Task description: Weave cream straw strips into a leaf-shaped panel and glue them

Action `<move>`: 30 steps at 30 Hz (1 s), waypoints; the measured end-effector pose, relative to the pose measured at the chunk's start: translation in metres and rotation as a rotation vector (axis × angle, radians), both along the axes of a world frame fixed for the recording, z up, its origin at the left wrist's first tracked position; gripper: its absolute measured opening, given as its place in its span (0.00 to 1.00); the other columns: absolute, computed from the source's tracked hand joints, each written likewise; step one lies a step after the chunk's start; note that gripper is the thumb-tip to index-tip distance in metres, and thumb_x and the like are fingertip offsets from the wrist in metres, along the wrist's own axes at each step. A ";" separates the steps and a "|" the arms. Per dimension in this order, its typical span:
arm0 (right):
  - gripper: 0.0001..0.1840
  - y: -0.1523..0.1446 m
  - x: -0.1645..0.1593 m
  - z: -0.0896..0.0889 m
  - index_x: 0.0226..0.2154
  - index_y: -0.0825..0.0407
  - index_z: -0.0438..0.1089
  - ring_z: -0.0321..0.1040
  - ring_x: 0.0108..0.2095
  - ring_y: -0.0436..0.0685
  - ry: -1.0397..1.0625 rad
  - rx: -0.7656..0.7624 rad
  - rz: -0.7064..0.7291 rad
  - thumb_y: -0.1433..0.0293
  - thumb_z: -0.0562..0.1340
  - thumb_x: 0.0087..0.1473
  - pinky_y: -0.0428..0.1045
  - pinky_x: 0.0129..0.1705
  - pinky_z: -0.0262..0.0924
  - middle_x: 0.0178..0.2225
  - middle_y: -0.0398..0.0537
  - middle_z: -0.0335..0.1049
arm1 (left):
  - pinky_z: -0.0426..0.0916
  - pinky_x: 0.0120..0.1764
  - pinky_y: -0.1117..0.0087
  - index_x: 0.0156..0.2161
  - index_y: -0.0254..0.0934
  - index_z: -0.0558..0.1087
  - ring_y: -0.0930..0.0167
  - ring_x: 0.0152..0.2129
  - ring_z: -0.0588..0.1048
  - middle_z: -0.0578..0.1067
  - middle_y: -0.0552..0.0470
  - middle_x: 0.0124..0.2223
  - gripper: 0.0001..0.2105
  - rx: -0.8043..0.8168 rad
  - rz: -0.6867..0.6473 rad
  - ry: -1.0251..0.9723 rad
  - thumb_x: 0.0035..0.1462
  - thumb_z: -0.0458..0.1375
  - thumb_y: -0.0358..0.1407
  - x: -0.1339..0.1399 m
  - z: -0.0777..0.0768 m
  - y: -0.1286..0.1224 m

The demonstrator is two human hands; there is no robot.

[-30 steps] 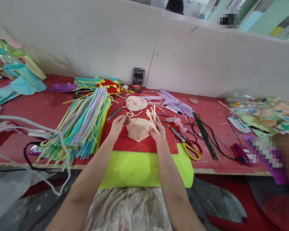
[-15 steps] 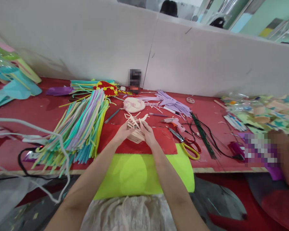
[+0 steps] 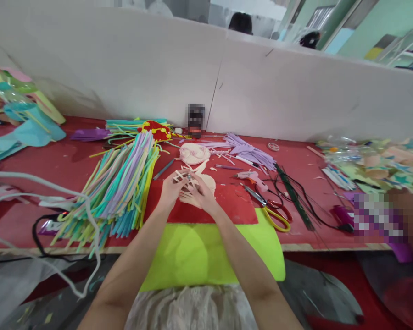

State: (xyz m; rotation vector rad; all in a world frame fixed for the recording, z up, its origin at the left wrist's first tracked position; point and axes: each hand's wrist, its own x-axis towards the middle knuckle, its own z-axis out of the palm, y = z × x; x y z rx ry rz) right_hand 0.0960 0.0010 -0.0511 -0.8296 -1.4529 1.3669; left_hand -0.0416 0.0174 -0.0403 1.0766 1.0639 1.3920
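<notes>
Cream strips (image 3: 181, 173) are pinched in the fingers of left hand (image 3: 170, 189) and right hand (image 3: 204, 194), above red sheet (image 3: 239, 204); probably light, bendy, best taken by ends. Glue gun (image 3: 252, 178) is seen beyond sheet's far-right corner.

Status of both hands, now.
Left hand: closed, holding pale strips.
Right hand: fingers curled beside those strips; whether it grips any cannot be told.
</notes>
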 end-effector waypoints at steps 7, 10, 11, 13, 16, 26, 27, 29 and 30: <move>0.31 0.033 -0.041 0.038 0.64 0.44 0.49 0.71 0.43 0.55 -0.311 0.121 -0.167 0.55 0.53 0.62 0.53 0.50 0.64 0.45 0.46 0.73 | 0.70 0.44 0.57 0.46 0.37 0.74 0.60 0.39 0.77 0.78 0.43 0.44 0.17 0.152 0.241 0.434 0.49 0.63 0.35 -0.062 0.032 0.043; 0.22 0.074 -0.029 0.048 0.56 0.47 0.62 0.69 0.46 0.55 -0.783 0.266 -0.405 0.59 0.45 0.66 0.51 0.49 0.62 0.46 0.48 0.72 | 0.65 0.50 0.49 0.56 0.38 0.68 0.51 0.46 0.73 0.73 0.38 0.51 0.30 0.126 0.305 0.759 0.44 0.65 0.29 -0.075 0.046 0.061; 0.22 0.089 -0.017 0.050 0.54 0.48 0.65 0.68 0.47 0.56 -1.008 0.308 -0.467 0.61 0.44 0.66 0.50 0.49 0.62 0.48 0.49 0.71 | 0.62 0.52 0.46 0.59 0.39 0.64 0.49 0.50 0.70 0.69 0.37 0.56 0.32 0.141 0.345 0.822 0.46 0.64 0.29 -0.073 0.048 0.062; 0.20 0.121 0.013 0.049 0.50 0.50 0.68 0.65 0.51 0.57 -1.298 0.333 -0.487 0.67 0.45 0.66 0.50 0.49 0.61 0.51 0.52 0.69 | 0.55 0.57 0.45 0.62 0.39 0.60 0.49 0.57 0.62 0.61 0.37 0.62 0.30 0.201 0.405 0.925 0.53 0.58 0.28 -0.061 0.045 0.058; 0.18 0.163 0.062 0.040 0.46 0.57 0.71 0.63 0.52 0.62 -1.421 0.310 -0.460 0.75 0.48 0.62 0.53 0.50 0.60 0.50 0.61 0.69 | 0.57 0.57 0.50 0.55 0.38 0.68 0.54 0.55 0.65 0.66 0.41 0.58 0.19 0.310 0.340 1.140 0.58 0.53 0.29 -0.034 0.026 0.046; 0.13 0.220 0.109 0.020 0.42 0.59 0.70 0.65 0.49 0.60 -1.590 0.462 -0.230 0.80 0.54 0.56 0.51 0.49 0.59 0.45 0.61 0.72 | 0.66 0.50 0.56 0.49 0.35 0.73 0.59 0.47 0.70 0.71 0.40 0.49 0.15 0.241 0.158 1.448 0.59 0.50 0.27 -0.023 -0.027 0.048; 0.14 0.219 0.110 0.021 0.43 0.59 0.70 0.65 0.49 0.60 -1.587 0.477 -0.241 0.79 0.53 0.57 0.51 0.48 0.59 0.45 0.60 0.72 | 0.65 0.51 0.56 0.49 0.36 0.72 0.59 0.48 0.70 0.70 0.40 0.50 0.15 0.251 0.179 1.436 0.59 0.51 0.27 -0.024 -0.028 0.049; 0.15 0.217 0.115 0.027 0.45 0.58 0.69 0.65 0.48 0.60 -1.577 0.497 -0.286 0.77 0.51 0.59 0.51 0.48 0.59 0.45 0.60 0.72 | 0.65 0.52 0.56 0.49 0.36 0.72 0.59 0.49 0.69 0.70 0.41 0.50 0.15 0.273 0.204 1.411 0.58 0.52 0.27 -0.024 -0.029 0.050; 0.15 0.216 0.118 0.031 0.45 0.58 0.68 0.66 0.48 0.60 -1.570 0.502 -0.313 0.77 0.50 0.60 0.51 0.48 0.59 0.45 0.60 0.72 | 0.65 0.52 0.56 0.49 0.36 0.72 0.59 0.49 0.69 0.70 0.41 0.50 0.14 0.281 0.212 1.394 0.58 0.53 0.27 -0.023 -0.030 0.051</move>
